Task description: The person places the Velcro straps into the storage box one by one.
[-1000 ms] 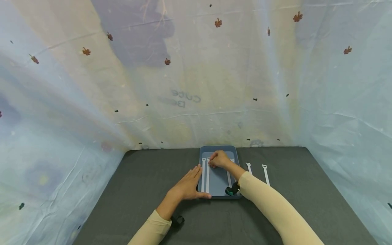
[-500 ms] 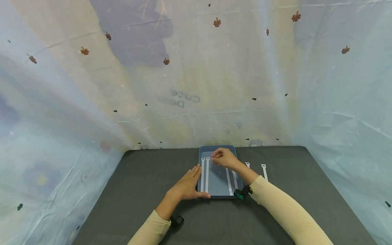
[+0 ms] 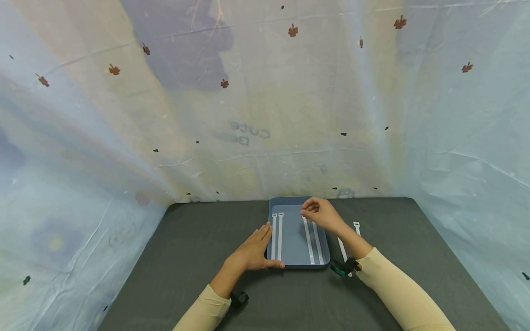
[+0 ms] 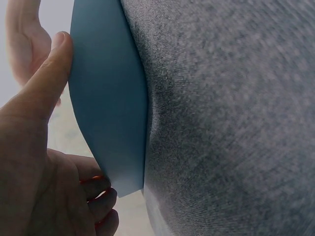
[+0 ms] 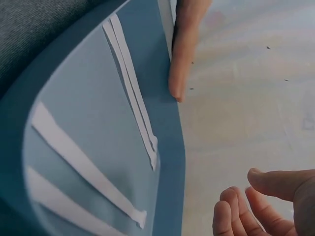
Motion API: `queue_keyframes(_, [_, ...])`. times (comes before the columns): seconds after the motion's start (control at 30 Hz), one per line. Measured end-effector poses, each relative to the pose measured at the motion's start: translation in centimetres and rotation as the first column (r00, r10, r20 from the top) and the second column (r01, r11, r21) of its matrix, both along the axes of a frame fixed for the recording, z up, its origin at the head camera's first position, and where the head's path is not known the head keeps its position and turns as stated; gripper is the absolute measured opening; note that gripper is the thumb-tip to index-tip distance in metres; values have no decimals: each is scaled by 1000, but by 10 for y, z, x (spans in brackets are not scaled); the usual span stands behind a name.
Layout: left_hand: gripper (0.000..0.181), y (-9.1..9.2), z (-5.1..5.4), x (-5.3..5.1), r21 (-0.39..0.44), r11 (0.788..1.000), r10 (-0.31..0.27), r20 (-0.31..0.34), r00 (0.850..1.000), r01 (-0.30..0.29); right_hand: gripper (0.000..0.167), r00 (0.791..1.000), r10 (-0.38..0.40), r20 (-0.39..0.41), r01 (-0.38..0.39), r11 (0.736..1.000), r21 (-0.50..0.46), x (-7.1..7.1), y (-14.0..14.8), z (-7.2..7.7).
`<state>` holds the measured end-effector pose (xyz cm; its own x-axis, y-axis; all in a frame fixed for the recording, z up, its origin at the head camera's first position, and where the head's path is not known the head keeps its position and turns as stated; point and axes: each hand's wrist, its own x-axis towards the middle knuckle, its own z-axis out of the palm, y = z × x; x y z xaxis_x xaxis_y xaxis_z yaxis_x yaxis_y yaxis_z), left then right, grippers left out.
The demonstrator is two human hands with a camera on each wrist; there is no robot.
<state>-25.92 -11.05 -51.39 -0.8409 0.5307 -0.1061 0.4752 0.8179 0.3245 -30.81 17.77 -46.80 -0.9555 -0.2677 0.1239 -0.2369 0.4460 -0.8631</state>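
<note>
A shallow blue tray (image 3: 295, 248) lies on the dark cloth. My left hand (image 3: 254, 250) rests against its left side, fingers fairly straight, with the thumb at the front edge; in the left wrist view the thumb touches the blue tray wall (image 4: 108, 98). Two white straps (image 3: 280, 239) with slotted heads lie side by side near the tray's left wall. Two more white straps (image 3: 308, 241) lie in the right half, slightly slanted. Above their heads hovers my right hand (image 3: 323, 214), fingers loosely bent; the right wrist view shows nothing between thumb and fingers.
To the right of the tray, two further white straps lie on the dark cloth (image 3: 207, 239), one (image 3: 343, 250) partly under the right forearm and another (image 3: 357, 227) farther right. A patterned, translucent curtain (image 3: 265, 101) hangs behind and at both sides.
My right hand has lifted off the second strap at the left and moved right, over the heads of the right-hand straps. My left hand has stayed at the tray.
</note>
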Motion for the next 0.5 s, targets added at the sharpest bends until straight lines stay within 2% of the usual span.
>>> queue_keyframes(0.2, [130, 0, -2, -1, 5, 1000, -5, -1, 1000, 5, 21, 997, -58, -51, 58, 998, 9, 7, 21, -2])
queue_keyframes(0.5, [129, -2, -4, -1, 13, 1000, -21, -13, 1000, 21, 24, 991, -123, -55, 124, 992, 17, 22, 52, -5])
